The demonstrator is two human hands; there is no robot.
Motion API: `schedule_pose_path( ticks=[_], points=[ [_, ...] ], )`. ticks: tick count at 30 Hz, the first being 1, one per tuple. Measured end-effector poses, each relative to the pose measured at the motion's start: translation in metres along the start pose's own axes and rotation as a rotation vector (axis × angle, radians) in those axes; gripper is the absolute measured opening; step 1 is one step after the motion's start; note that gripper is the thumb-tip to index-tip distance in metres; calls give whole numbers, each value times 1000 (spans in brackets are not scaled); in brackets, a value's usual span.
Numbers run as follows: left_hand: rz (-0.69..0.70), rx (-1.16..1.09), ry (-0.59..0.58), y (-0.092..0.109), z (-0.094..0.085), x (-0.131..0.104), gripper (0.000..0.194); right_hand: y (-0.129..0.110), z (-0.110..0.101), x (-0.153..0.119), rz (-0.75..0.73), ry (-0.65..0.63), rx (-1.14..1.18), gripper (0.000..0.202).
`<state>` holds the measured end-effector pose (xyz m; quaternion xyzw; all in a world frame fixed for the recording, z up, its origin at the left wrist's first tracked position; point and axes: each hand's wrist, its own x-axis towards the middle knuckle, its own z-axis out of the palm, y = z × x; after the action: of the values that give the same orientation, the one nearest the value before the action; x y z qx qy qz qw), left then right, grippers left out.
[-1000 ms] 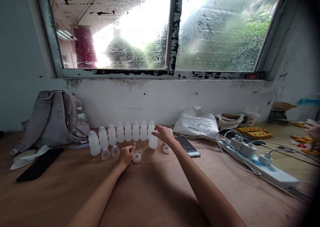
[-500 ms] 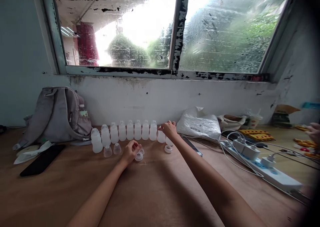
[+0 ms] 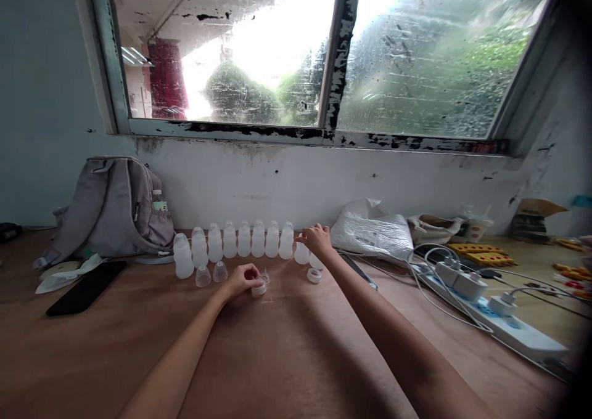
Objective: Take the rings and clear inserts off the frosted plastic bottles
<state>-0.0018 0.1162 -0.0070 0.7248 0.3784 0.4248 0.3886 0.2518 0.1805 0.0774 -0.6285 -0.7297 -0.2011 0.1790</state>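
Observation:
A row of frosted baby bottles [image 3: 244, 241] stands along the wall. My right hand [image 3: 317, 240] is closed at the top of a bottle [image 3: 301, 256] near the row's right end, its fingertips partly hiding the neck. Lower down, my left hand [image 3: 243, 280] pinches at the edge of a small clear nipple [image 3: 265, 276], which sits at or just above a white screw ring [image 3: 259, 290] on the table; the exact contact is too small to make out. Another white ring [image 3: 314, 275] lies below my right hand. Two clear domed caps [image 3: 220, 272] stand left of my left hand.
A grey backpack [image 3: 118, 212] and a black phone [image 3: 86, 288] are on the left. At right are a silver plastic bag [image 3: 372, 228], another phone [image 3: 358, 271], and a white power strip [image 3: 527, 336] with plugs and loose cables. Yellow parts [image 3: 481, 254] lie farther right.
The view has shifted slightly, moving the scene a little right. My left fingers and the nipple have changed position slightly over the ring. My right hand stays at the same bottle.

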Motion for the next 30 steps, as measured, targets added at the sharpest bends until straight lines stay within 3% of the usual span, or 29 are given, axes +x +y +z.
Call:
schedule_pose_path(
  ticks=[5, 8, 12, 16, 21, 30],
  points=[
    [-20, -179, 105, -1, -1, -1, 27, -6, -13, -7, 63, 90, 20, 35],
    [-34, -236, 144, -2, -1, -2, 28, -26, -18, -26, 62, 165, 79, 38],
    [-51, -260, 130, 0, -2, -4, 30, -71, -3, -71, -217, 138, 400, 38],
    [-70, -255, 66, 5, -3, -5, 30, -103, 21, -107, -354, 91, 490, 42],
    [-88, -247, 7, 4, -2, -3, 31, -104, 25, -114, -358, 92, 465, 40],
    [-61, -195, 5, -3, 4, 1, 29, -102, 28, -113, -407, 113, 493, 41]
  ],
)
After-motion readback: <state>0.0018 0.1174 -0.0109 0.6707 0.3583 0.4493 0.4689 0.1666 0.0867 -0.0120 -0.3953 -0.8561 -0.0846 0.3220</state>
